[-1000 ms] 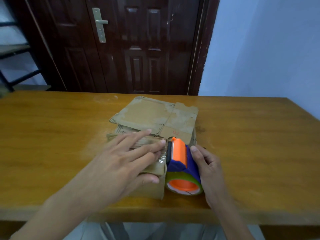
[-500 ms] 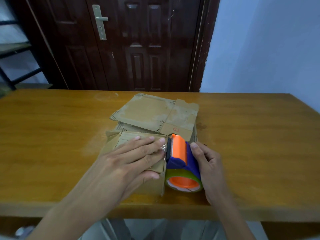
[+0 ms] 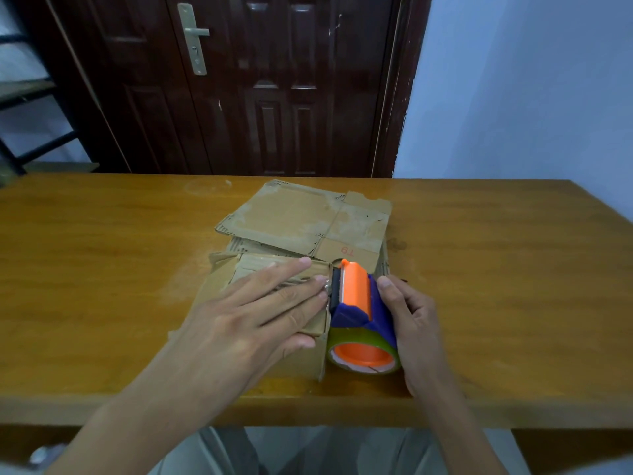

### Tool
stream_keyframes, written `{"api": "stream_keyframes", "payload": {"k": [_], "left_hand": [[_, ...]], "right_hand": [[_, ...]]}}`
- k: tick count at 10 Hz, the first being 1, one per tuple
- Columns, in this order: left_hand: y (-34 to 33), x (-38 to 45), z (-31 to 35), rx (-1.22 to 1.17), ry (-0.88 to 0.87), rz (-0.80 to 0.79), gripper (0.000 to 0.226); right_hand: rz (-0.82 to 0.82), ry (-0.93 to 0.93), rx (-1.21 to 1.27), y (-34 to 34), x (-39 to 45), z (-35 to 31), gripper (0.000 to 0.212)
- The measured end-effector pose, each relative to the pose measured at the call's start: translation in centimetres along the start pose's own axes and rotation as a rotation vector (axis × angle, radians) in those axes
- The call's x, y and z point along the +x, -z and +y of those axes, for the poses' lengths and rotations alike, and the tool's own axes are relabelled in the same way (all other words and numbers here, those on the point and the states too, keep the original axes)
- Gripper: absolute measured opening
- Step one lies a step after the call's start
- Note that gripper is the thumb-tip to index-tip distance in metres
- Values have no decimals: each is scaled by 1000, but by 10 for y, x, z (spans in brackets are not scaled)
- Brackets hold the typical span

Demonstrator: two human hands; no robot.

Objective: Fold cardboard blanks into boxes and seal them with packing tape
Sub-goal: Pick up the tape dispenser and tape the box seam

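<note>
A small folded cardboard box (image 3: 219, 282) sits near the table's front edge. My left hand (image 3: 253, 320) lies flat on its top with straight fingers, pressing the flaps down, fingertips at the box's right edge. Against that right edge stands an orange and blue tape dispenser (image 3: 359, 310) with a roll of clear tape. My right hand (image 3: 411, 323) grips the dispenser from the right side. A short bit of clear tape shows between the dispenser's blade and the box edge.
Flat cardboard blanks (image 3: 308, 221) are stacked just behind the box. The wooden table (image 3: 496, 269) runs left and right. A dark door (image 3: 274, 84) and a blue wall (image 3: 531, 90) stand behind it, and a black shelf frame (image 3: 20, 97) at far left.
My left hand has flattened further onto the box top and the flaps lie lower. The dispenser stays against the box's right edge in my right hand.
</note>
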State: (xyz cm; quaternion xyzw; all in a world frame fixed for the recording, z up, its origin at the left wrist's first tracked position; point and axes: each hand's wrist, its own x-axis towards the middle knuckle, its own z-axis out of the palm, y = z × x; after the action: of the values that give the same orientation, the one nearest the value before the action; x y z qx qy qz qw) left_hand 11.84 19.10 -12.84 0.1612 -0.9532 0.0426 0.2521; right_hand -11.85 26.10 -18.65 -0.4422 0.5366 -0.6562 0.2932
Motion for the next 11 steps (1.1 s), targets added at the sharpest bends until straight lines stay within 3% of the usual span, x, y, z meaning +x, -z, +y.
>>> {"api": "stream_keyframes", "payload": {"k": [4,6,9,11], "left_hand": [[7,5,18,210,19,-31,41],[10,-2,15,42,61,64,39],[10,-2,20,207,106,-81,56],[17,2,15,141,76,-67,52]], "right_hand": [[2,20,-31,0,-3,-1,61],[-1,40,-38,1,-4,-1,67],[-57,63,-71,4,-2,1,61],[-87,82,-98,7,-3,-1,63]]}}
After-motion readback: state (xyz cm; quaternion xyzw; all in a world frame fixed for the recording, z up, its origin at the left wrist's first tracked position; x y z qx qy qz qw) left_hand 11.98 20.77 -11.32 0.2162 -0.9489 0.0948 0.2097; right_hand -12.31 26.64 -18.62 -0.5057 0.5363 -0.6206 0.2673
